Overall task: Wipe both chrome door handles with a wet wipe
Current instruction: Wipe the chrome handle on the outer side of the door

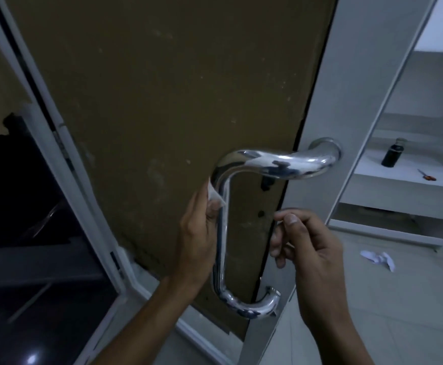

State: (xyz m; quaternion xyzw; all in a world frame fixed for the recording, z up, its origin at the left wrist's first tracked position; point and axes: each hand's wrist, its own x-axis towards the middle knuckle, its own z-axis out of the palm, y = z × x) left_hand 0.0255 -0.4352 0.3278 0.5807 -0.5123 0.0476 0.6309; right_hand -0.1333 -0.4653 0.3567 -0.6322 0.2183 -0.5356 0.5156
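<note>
Glass, dark, fills the panel at far left. Next, the left hand pinches a thin white wipe around the upright bar of the chrome handle, a smooth, mirror-bright tube bent into a C on a door covered in dull brown paper. The damp wipe could slip off the slick tube if the pinch loosens. The right hand grips the second handle, mostly hidden behind the door's edge.

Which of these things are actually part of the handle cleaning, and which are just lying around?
Part of the job:
chrome handle
wet wipe
left hand
right hand

Lying about:
dark bottle
screwdriver
crumpled paper
</note>
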